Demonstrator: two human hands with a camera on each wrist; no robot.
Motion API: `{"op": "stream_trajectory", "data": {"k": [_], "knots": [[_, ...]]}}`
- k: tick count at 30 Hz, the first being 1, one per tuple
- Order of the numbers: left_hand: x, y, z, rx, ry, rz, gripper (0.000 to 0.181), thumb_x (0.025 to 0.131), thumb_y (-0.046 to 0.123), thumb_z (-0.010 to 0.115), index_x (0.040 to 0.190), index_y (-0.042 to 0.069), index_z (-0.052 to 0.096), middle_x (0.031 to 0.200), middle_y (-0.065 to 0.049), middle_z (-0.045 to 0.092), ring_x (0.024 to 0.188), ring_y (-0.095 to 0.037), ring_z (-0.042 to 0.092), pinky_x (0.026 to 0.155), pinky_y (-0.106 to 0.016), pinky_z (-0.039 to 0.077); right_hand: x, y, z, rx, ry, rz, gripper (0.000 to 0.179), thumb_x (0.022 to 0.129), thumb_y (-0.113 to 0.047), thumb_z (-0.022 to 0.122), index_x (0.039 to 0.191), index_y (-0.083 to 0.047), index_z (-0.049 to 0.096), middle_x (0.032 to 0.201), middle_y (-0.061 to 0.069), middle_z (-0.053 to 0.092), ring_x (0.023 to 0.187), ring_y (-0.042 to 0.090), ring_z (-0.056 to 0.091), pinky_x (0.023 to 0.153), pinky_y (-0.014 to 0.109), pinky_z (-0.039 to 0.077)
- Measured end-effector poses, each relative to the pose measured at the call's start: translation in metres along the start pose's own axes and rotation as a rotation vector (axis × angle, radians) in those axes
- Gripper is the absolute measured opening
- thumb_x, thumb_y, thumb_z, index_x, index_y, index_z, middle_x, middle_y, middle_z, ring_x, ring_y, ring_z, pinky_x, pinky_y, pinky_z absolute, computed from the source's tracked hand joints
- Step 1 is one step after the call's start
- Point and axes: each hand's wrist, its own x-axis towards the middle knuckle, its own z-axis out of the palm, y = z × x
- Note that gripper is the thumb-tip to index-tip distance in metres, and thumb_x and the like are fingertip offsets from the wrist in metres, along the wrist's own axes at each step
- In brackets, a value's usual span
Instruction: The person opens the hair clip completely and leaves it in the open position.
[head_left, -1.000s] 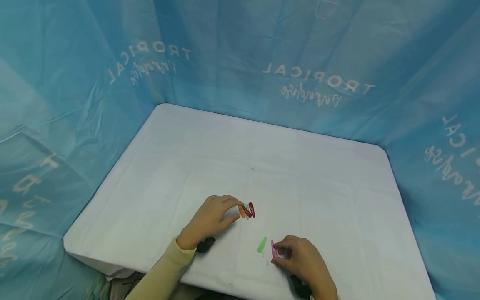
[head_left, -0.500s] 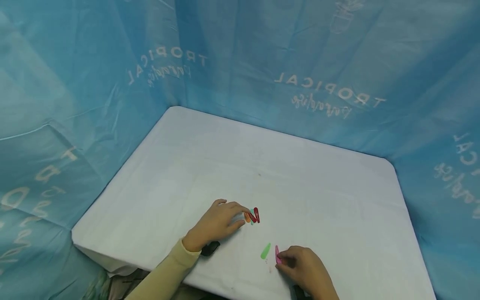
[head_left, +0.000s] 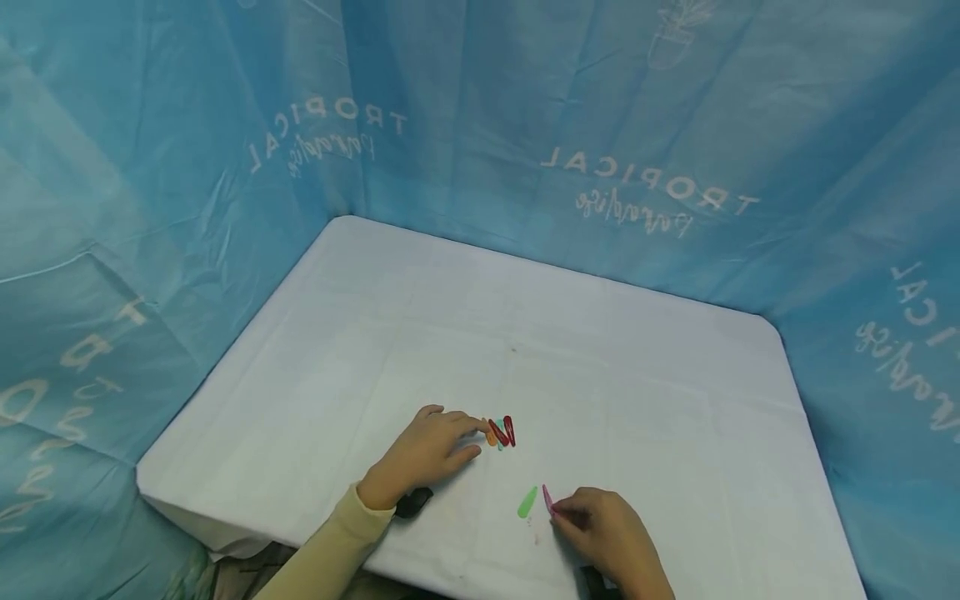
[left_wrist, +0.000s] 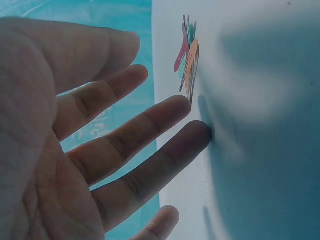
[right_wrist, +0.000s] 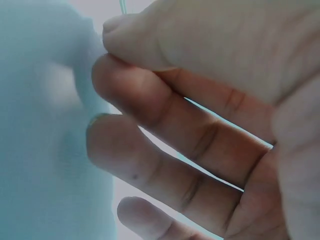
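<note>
On the white bench (head_left: 637, 392), a pink hair clip (head_left: 547, 497) is pinched by the right hand (head_left: 604, 529) just beside a green hair clip (head_left: 527, 502), seemingly for placing, so a gentle let-go seems needed, while the left hand (head_left: 423, 454) is held wide near the clip pile (head_left: 498, 432).

Likely hairclips (head_left: 527, 502) on white table (head_left: 637, 358)

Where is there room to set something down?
Free: the far half of the white table, up to the blue curtain, and right of the right hand. Crowded: the clip cluster beside the left hand, and the green clip and pink clip.
</note>
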Motion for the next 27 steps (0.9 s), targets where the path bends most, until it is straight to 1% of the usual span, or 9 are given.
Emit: {"op": "stream_trajectory", "data": {"k": [3, 8, 13, 16, 19, 22, 24, 27], "knots": [[-0.001, 0.0, -0.001, -0.003, -0.007, 0.0, 0.028, 0.095, 0.033, 0.059, 0.121, 0.025, 0.064, 0.118, 0.008, 0.064, 0.109, -0.008, 0.059, 0.1, -0.049, 0.036, 0.001, 0.0, 0.0, -0.018, 0.014, 0.017, 0.004, 0.077, -0.022, 0.079, 0.08, -0.023, 0.076, 0.07, -0.026, 0.057, 0.062, -0.008, 0.049, 0.059, 0.02, 0.046], [0.001, -0.001, -0.005, 0.007, 0.021, -0.004, 0.03, 0.094, 0.032, 0.06, 0.122, 0.023, 0.063, 0.115, 0.006, 0.065, 0.105, -0.009, 0.06, 0.099, -0.049, 0.036, 0.005, -0.001, -0.004, -0.057, 0.104, 0.047, 0.009, 0.076, -0.023, 0.08, 0.075, -0.028, 0.072, 0.068, -0.027, 0.055, 0.058, -0.008, 0.047, 0.056, 0.02, 0.045], [0.003, -0.003, -0.011, 0.018, 0.046, 0.005, 0.033, 0.093, 0.034, 0.06, 0.125, 0.022, 0.062, 0.113, 0.006, 0.066, 0.102, -0.009, 0.061, 0.099, -0.049, 0.036, 0.012, 0.0, -0.014, -0.083, 0.191, 0.057, 0.013, 0.077, -0.02, 0.08, 0.077, -0.029, 0.071, 0.071, -0.025, 0.057, 0.057, -0.007, 0.047, 0.053, 0.02, 0.042], [0.005, -0.005, -0.015, 0.025, 0.062, 0.01, 0.033, 0.093, 0.034, 0.06, 0.124, 0.022, 0.062, 0.112, 0.005, 0.067, 0.101, -0.009, 0.061, 0.099, -0.049, 0.037, 0.017, 0.0, -0.024, -0.104, 0.228, 0.049, 0.012, 0.077, -0.018, 0.079, 0.08, -0.027, 0.072, 0.074, -0.021, 0.061, 0.058, -0.004, 0.048, 0.051, 0.021, 0.041], [0.007, -0.006, -0.021, 0.034, 0.081, 0.02, 0.033, 0.094, 0.033, 0.06, 0.124, 0.021, 0.062, 0.113, 0.005, 0.067, 0.1, -0.008, 0.061, 0.098, -0.048, 0.038, 0.023, 0.001, -0.037, -0.13, 0.273, 0.002, 0.012, 0.077, -0.017, 0.079, 0.083, -0.026, 0.073, 0.077, -0.02, 0.063, 0.06, -0.003, 0.049, 0.051, 0.021, 0.041], [0.01, -0.006, -0.027, 0.026, 0.081, 0.034, 0.033, 0.094, 0.033, 0.059, 0.125, 0.021, 0.061, 0.114, 0.006, 0.066, 0.101, -0.007, 0.061, 0.098, -0.046, 0.038, 0.029, 0.001, -0.053, -0.145, 0.318, -0.098, 0.015, 0.075, -0.014, 0.08, 0.084, -0.024, 0.074, 0.078, -0.018, 0.065, 0.06, -0.004, 0.05, 0.051, 0.02, 0.04], [0.012, -0.004, -0.031, 0.026, 0.079, 0.051, 0.033, 0.094, 0.033, 0.06, 0.125, 0.021, 0.061, 0.115, 0.007, 0.066, 0.103, -0.006, 0.06, 0.097, -0.045, 0.039, 0.035, -0.002, -0.065, -0.157, 0.328, -0.162, 0.016, 0.075, -0.013, 0.08, 0.086, -0.023, 0.074, 0.079, -0.017, 0.065, 0.059, -0.004, 0.049, 0.051, 0.019, 0.04], [0.018, -0.001, -0.036, 0.05, 0.085, 0.089, 0.034, 0.093, 0.033, 0.061, 0.125, 0.021, 0.061, 0.116, 0.009, 0.065, 0.104, -0.004, 0.06, 0.097, -0.043, 0.04, 0.046, -0.008, -0.084, -0.168, 0.338, -0.247, 0.016, 0.075, -0.012, 0.08, 0.088, -0.02, 0.076, 0.078, -0.016, 0.066, 0.058, -0.003, 0.047, 0.052, 0.02, 0.041]]}}
